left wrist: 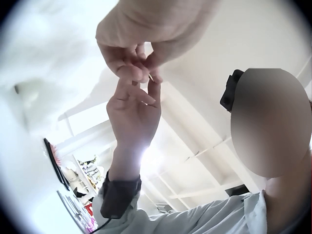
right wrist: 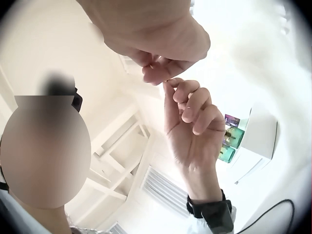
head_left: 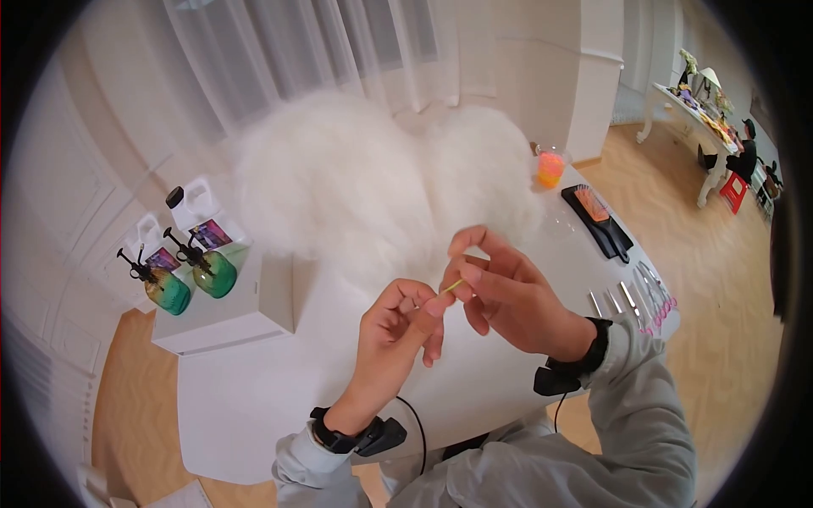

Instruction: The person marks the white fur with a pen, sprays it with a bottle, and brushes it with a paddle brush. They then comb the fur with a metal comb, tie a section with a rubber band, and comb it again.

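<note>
Between my two hands, a thin yellow-green band (head_left: 452, 286) runs from fingertip to fingertip in the head view, over the front of the white table. My left hand (head_left: 391, 332) pinches one end between thumb and index finger, its other fingers loosely bent. The other end is pinched by the thumb and fingers of my right hand (head_left: 518, 298). In the left wrist view the fingertips of both hands meet closely, and the band is mostly hidden. Just beyond the hands lies a big mass of long white fur (head_left: 339, 182), in two rounded lobes.
Two green spray bottles (head_left: 213, 273) stand on a white box (head_left: 224, 313) at left, white jugs (head_left: 199, 203) behind. At right are a cup of orange and pink bits (head_left: 550, 169), a black brush (head_left: 597, 222) and several metal tools (head_left: 628, 298). Cables hang from both wrists.
</note>
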Demonstrator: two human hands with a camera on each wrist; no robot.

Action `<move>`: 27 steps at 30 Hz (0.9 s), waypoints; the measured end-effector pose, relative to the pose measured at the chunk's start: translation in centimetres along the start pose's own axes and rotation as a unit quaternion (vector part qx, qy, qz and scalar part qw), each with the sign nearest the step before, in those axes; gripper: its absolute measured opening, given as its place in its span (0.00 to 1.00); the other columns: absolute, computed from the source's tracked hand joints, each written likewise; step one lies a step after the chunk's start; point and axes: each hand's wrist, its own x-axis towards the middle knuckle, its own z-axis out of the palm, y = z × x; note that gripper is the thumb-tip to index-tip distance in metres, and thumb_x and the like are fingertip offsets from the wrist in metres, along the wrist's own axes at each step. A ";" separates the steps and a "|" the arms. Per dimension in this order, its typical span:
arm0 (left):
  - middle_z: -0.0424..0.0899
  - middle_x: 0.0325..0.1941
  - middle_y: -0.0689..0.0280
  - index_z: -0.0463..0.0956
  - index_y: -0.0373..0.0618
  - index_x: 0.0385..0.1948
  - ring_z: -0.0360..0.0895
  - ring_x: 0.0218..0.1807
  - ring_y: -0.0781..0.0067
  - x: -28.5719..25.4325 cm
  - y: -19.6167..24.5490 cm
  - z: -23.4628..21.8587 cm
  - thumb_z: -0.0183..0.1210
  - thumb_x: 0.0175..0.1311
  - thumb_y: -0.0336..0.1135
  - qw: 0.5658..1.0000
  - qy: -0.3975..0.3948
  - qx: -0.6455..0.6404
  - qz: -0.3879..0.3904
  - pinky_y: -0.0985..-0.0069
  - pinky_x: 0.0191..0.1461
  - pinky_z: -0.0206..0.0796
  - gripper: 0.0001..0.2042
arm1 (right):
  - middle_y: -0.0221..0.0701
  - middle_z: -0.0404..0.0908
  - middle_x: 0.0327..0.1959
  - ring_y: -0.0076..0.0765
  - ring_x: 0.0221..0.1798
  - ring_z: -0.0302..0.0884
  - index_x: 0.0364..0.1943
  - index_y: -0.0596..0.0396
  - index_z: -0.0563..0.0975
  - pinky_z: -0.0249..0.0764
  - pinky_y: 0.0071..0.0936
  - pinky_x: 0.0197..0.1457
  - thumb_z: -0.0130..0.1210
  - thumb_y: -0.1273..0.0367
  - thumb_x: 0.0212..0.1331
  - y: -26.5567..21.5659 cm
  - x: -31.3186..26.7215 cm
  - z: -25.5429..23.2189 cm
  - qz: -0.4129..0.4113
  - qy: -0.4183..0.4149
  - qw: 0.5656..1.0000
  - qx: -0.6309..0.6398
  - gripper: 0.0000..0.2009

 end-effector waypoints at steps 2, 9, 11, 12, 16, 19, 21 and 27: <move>0.75 0.29 0.68 0.69 0.42 0.38 0.73 0.27 0.78 0.1 -0.1 -0.1 0.54 0.71 0.35 0.997 -0.014 0.069 0.033 0.80 0.28 0.66 0.07 | 0.23 0.75 0.33 0.15 0.36 0.72 0.49 0.52 0.72 0.66 0.16 0.29 0.50 0.65 0.69 -0.4 0.2 -0.8 0.020 -0.011 1.000 -0.016 0.09; 0.79 0.44 0.62 0.71 0.39 0.48 0.77 0.46 0.71 2.2 0.6 -2.5 0.48 0.74 0.39 0.981 0.135 0.078 0.119 0.73 0.51 0.70 0.13 | 0.26 0.80 0.37 0.17 0.35 0.73 0.47 0.59 0.79 0.66 0.16 0.33 0.58 0.61 0.64 0.3 2.4 -2.7 -0.041 0.130 0.958 -0.251 0.16; 0.78 0.49 0.62 0.70 0.35 0.52 0.76 0.52 0.71 2.7 0.8 -3.0 0.49 0.74 0.44 0.985 0.122 0.047 0.112 0.71 0.58 0.68 0.19 | 0.25 0.80 0.37 0.14 0.36 0.72 0.46 0.57 0.79 0.64 0.15 0.31 0.56 0.62 0.65 0.7 3.0 -2.5 -0.036 0.129 0.956 -0.262 0.14; 0.78 0.49 0.62 0.70 0.35 0.52 0.76 0.52 0.71 2.9 0.9 -2.9 0.49 0.74 0.44 0.985 0.121 0.047 0.111 0.71 0.58 0.68 0.19 | 0.23 0.81 0.37 0.12 0.36 0.72 0.44 0.56 0.80 0.63 0.14 0.29 0.55 0.63 0.66 0.8 3.3 -2.4 -0.033 0.126 0.953 -0.273 0.12; 0.79 0.52 0.60 0.71 0.35 0.53 0.75 0.55 0.69 3.6 1.8 -2.7 0.46 0.74 0.49 0.988 0.080 0.089 0.098 0.69 0.62 0.65 0.23 | 0.23 0.80 0.32 0.13 0.32 0.70 0.39 0.57 0.81 0.62 0.15 0.28 0.55 0.62 0.66 0.1 4.5 -2.4 -0.015 0.040 0.953 -0.301 0.12; 0.78 0.55 0.59 0.69 0.35 0.55 0.75 0.56 0.67 4.3 2.3 -3.1 0.44 0.74 0.54 0.995 0.010 0.074 0.071 0.66 0.63 0.64 0.27 | 0.23 0.78 0.28 0.14 0.27 0.67 0.34 0.57 0.81 0.61 0.15 0.27 0.55 0.62 0.66 -0.9 4.5 -1.8 0.039 0.011 0.969 -0.246 0.12; 0.78 0.56 0.58 0.68 0.35 0.56 0.74 0.57 0.65 5.2 2.8 -3.0 0.43 0.73 0.57 0.998 -0.027 0.038 0.052 0.66 0.64 0.63 0.29 | 0.23 0.77 0.26 0.15 0.25 0.65 0.32 0.56 0.80 0.60 0.15 0.26 0.55 0.62 0.67 -1.4 4.1 -1.8 0.050 -0.015 0.984 -0.171 0.12; 0.74 0.44 0.69 0.68 0.43 0.53 0.72 0.54 0.66 7.9 3.6 0.4 0.46 0.68 0.63 0.969 -0.123 -0.209 -0.056 0.68 0.55 0.67 0.29 | 0.24 0.80 0.28 0.16 0.30 0.72 0.32 0.54 0.82 0.61 0.16 0.27 0.58 0.59 0.63 -2.4 3.7 -2.8 0.114 -0.045 0.977 -0.176 0.13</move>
